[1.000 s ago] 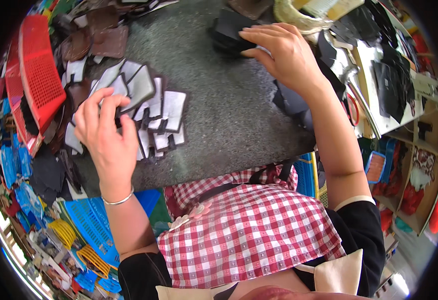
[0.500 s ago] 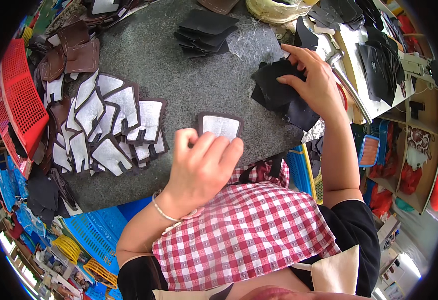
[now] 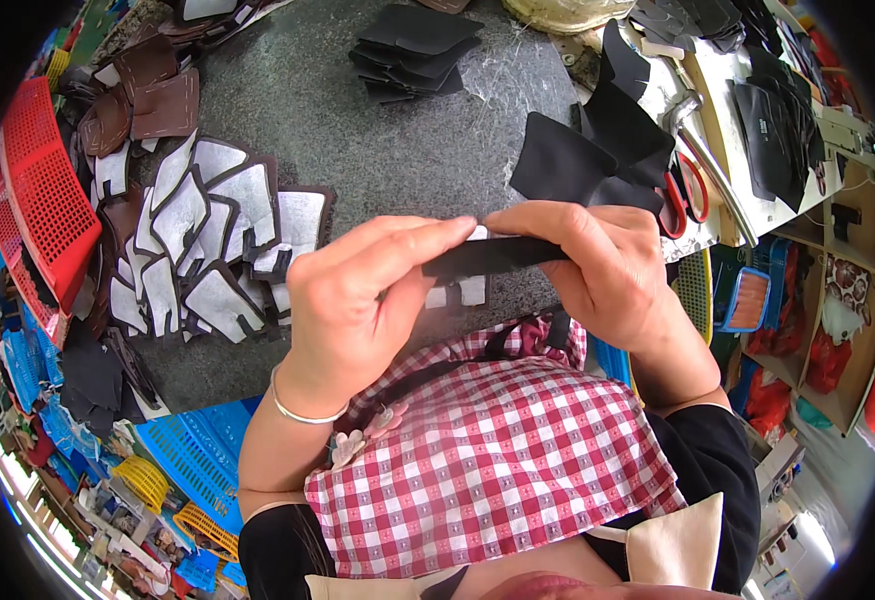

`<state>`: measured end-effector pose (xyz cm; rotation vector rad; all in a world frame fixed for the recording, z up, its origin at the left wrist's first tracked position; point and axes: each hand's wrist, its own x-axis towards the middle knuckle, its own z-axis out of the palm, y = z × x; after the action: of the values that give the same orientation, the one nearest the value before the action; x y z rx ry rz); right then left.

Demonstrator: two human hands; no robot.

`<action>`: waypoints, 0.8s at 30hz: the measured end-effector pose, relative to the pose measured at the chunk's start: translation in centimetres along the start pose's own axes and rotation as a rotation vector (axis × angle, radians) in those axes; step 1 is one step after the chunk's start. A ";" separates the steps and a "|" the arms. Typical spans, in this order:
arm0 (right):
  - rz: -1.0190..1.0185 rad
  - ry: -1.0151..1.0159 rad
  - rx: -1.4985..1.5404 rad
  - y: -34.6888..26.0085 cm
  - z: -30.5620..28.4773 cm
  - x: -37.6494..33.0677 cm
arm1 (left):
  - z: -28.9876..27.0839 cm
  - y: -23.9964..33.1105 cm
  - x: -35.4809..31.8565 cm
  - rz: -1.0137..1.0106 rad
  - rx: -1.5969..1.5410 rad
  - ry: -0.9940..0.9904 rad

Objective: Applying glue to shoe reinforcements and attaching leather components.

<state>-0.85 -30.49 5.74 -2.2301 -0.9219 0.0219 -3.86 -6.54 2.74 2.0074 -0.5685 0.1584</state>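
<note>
Between my two hands a black leather piece (image 3: 498,257) is held up above the front of the table, seen nearly edge-on. My left hand (image 3: 353,300) pinches its left end, and my right hand (image 3: 603,265) grips the right end, fingertips of both almost meeting along the top. Below it on the table lies a dark-edged piece with white backing (image 3: 472,291), mostly covered by the hands and the black piece. Loose black leather pieces (image 3: 563,160) lie just beyond my right hand.
A heap of white-backed pieces (image 3: 248,215) spreads at left on the grey tabletop (image 3: 398,150). Black pieces (image 3: 418,45) are stacked at the back. Red-handled scissors (image 3: 696,188) and a hammer (image 3: 713,165) lie at right. A red basket (image 3: 53,200) stands at the left edge.
My right hand has come from the black pile to the middle with a black piece. My left hand has risen off the white-backed piece and now grips the black one too.
</note>
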 end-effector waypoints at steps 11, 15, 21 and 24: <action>-0.208 0.090 0.009 1.0 4.8 -3.3 | 0.3 -0.6 -4.4 0.155 0.198 0.006; -0.209 0.050 -0.118 1.3 5.2 -3.7 | 0.9 -1.7 -4.7 0.217 0.351 -0.046; -0.199 0.062 -0.150 1.8 6.0 -4.0 | 1.7 -2.4 -4.5 0.227 0.389 -0.033; -0.179 0.051 -0.141 1.8 6.0 -4.0 | 1.9 -2.4 -4.4 0.216 0.395 -0.028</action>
<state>-4.33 -30.21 -0.82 -2.2556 -1.1224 -0.1868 -6.90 -5.76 -1.66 2.3265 -0.8222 0.4004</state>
